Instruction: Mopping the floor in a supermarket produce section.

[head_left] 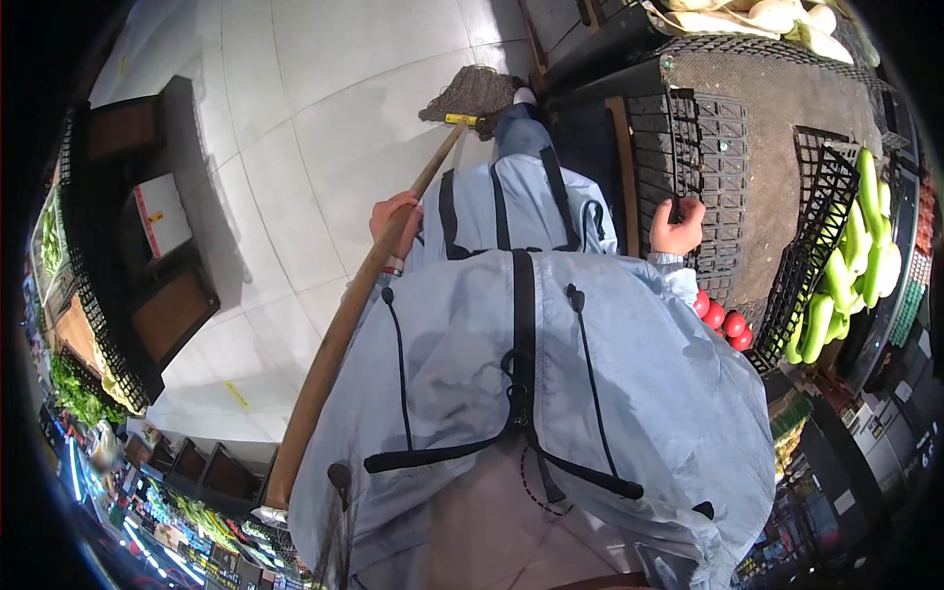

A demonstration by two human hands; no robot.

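Note:
My left hand (pixel 395 224) is wrapped around the wooden handle of a mop (pixel 334 344). The handle slants from beside my left shoulder down to a dark, stringy mop head (pixel 477 93) with a yellow clamp, lying on the floor by my foot. On the other side, my right hand (pixel 677 228) is closed on the thin upright edge of a black plastic crate (pixel 723 187) with slatted sides. Part of those fingers is turned away, but the crate's edge runs into the grip. Below that hand, several round red vegetables (pixel 723 320) show beside my sleeve.
A display stand with a brown mat (pixel 777 88) borders my right, with long green vegetables (pixel 851 265) behind a black mesh divider and white radishes (pixel 777 18) beyond. To the left, across pale floor tiles (pixel 295 147), stands a black shelf (pixel 123 226) with a white box (pixel 162 216).

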